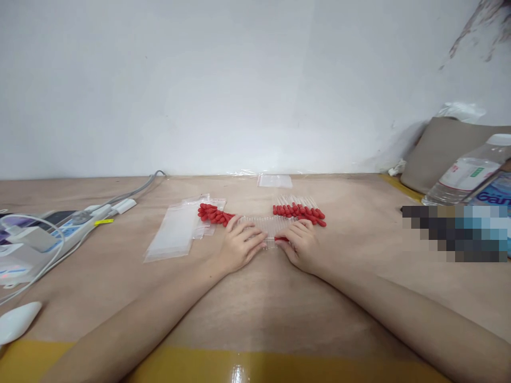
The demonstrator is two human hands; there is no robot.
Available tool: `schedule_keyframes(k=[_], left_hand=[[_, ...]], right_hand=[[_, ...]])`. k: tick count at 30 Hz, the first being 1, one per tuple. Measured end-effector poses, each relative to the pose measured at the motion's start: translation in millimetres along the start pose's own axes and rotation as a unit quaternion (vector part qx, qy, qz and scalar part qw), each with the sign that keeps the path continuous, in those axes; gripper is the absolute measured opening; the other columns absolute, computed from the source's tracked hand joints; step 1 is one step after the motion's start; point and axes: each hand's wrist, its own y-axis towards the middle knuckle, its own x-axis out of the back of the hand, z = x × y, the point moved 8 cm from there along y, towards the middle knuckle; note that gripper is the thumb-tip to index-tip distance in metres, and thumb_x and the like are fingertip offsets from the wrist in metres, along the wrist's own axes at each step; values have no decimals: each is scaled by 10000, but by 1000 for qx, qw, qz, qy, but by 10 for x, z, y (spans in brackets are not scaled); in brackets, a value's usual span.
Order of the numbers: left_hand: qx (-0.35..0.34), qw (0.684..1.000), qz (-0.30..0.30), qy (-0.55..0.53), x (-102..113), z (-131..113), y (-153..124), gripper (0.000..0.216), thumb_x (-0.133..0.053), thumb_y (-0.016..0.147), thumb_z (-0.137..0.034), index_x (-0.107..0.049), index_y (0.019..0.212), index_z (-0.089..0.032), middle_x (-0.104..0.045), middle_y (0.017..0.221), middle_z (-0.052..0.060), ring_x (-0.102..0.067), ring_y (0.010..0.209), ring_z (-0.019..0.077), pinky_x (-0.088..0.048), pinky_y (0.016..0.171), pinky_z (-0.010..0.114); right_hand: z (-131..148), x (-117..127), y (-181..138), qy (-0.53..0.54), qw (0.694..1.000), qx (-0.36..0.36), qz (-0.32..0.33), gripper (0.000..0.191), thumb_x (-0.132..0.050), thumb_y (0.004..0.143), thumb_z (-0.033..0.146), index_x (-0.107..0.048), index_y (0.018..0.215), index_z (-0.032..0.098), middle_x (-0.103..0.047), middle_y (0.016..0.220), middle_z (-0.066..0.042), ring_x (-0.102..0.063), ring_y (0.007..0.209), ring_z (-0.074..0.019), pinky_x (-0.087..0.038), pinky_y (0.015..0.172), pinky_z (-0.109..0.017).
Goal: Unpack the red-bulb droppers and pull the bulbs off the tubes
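Note:
My left hand (pixel 240 243) and my right hand (pixel 301 242) rest on the wooden table (pixel 255 298), fingers curled and closed on a clear bundle of glass dropper tubes (pixel 266 225) held between them. A red rubber bulb shows at my right fingertips. A heap of loose red bulbs (pixel 213 213) lies just left of my left hand. A row of assembled droppers with red bulbs (pixel 300 210) lies just behind my right hand. A stack of small clear plastic bags (pixel 175 232) sits to the left.
A power strip with grey cables (pixel 80 221) lies at the left, a white object (pixel 18 321) at the near left edge. A water bottle (pixel 467 173) and a beige bag (pixel 443 149) stand at the right by the white wall. One clear bag (pixel 274 181) lies at the back.

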Motion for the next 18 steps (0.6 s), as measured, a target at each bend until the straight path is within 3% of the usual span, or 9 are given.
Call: schedule_keyframes(k=[3, 8, 13, 18], left_hand=[[-15, 1000, 3, -8, -36, -47, -1, 175, -475, 863, -233, -625, 953, -234, -676, 778, -3, -595, 828, 152, -294, 995, 474], [-52, 999, -6, 10, -37, -115, -5, 195, -436, 875, -183, -613, 958, -176, -676, 819, 24, -609, 801, 136, -393, 951, 403], [-58, 998, 10, 5, -78, -134, 12, 213, -440, 879, -232, -601, 999, -159, -648, 1025, 71, -580, 1002, 186, -445, 934, 395], [-72, 997, 6, 0, -90, -127, -30, 202, -426, 884, -210, -606, 952, -145, -668, 973, 73, -607, 969, 175, -467, 936, 387]], right_hand=[[2, -39, 3, 19, 1000, 21, 3, 137, -464, 841, 224, -595, 847, 186, -623, 757, -30, -522, 726, -151, -360, 719, -321], [23, -110, -21, 43, 997, 58, 14, 260, -495, 841, 268, -569, 1073, 176, -645, 929, -69, -563, 841, -178, -443, 749, -347], [68, -115, -15, 59, 995, 84, 7, 276, -466, 853, 221, -561, 1107, 171, -650, 1002, -75, -583, 937, -178, -482, 829, -350], [168, -24, -8, 1, 993, 118, -7, 219, -469, 846, 191, -602, 1019, 171, -670, 937, -70, -606, 904, -181, -496, 848, -360]])
